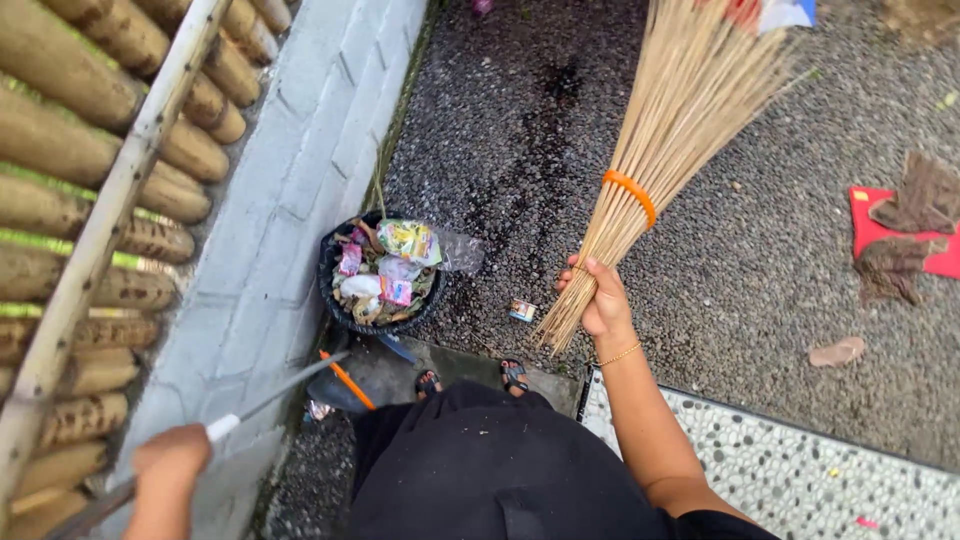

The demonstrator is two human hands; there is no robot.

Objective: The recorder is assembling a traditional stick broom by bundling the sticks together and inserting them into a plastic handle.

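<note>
On the far left, a fence of thick bamboo poles is seen, and next to it a low grey wall.

At the near left, the left hand is closed tight around a long thin handle. The handle runs down to a dark dustpan with an orange edge, which rests on the ground just below the black bin.

The bin is packed to the top with wrappers and dry leaves. A clear plastic piece hangs over its right side. So a lot of litter looks to be gathered up by now.

Some bits are left on the gravel. A small wrapper lies just right of the bin, near two sandalled feet.

Further right, the right hand is wrapped firmly around the thin end of a stick broom tied with an orange band. The broom is held up, with its bristles pointing away.

On the far right, a brown leaf, a red cloth with brown rags on it, and small scraps are yet to be cleared.
</note>
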